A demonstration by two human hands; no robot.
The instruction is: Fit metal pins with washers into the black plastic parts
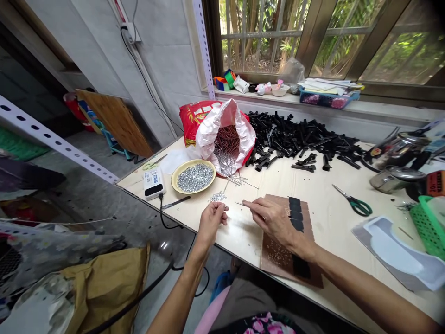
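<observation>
My left hand (211,221) is raised over the table's front edge, its fingers pinched together; whatever small piece they hold is too small to name. Facing it, my right hand (274,221) grips a thin metal rod (238,202) whose tip points left. Beneath my right hand lies a brown board (274,257) with black squares (295,213) on it. A small pile of silvery metal bits (218,197) lies just beyond my left hand. Behind it stands a cream bowl (177,185) full of similar bits. Thin metal rods (227,160) spill from an open red-and-white bag (208,134).
Black plastic pieces (295,134) are heaped along the wall. Green-handled scissors (358,205), a plastic sheet (396,250), a green basket (426,225) and a metal cup (396,179) occupy the right side. A white power bank (154,183) with a cable sits at the left edge.
</observation>
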